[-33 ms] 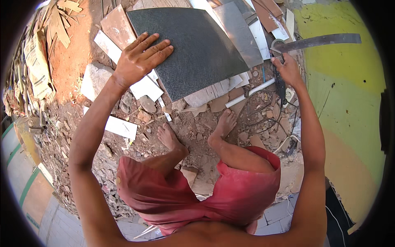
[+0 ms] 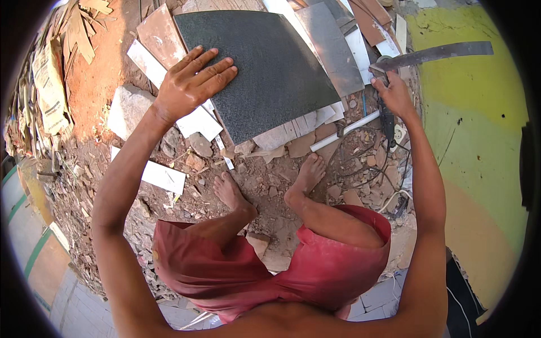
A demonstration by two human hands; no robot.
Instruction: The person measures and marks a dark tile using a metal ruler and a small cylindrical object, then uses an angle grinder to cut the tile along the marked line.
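My left hand (image 2: 189, 84) lies palm down, fingers spread, on a large dark speckled tile (image 2: 273, 73), which rests tilted over lighter boards and stone. At the right, my right hand (image 2: 394, 96) is closed on a black angle grinder (image 2: 387, 127) whose cord runs down over the rubble. The grinder's head and disc (image 2: 382, 66) sit beside the tile's right side, partly hidden. A long dark grey strip (image 2: 439, 50) reaches rightward from the grinder's head; whether it is attached or just lies there I cannot tell. A white pipe (image 2: 344, 131) lies below.
Rubble and dirt (image 2: 259, 186) surround my bare feet. Stacked tile pieces (image 2: 366, 19) are behind the dark tile. A pale rock (image 2: 127, 110), a white offcut (image 2: 162, 176) and scrap wood (image 2: 79, 31) are leftward. A yellow-green painted surface (image 2: 473, 141) runs along the right.
My knees have spread slightly apart, and the view has shifted a little. Both hands keep the same hold and place.
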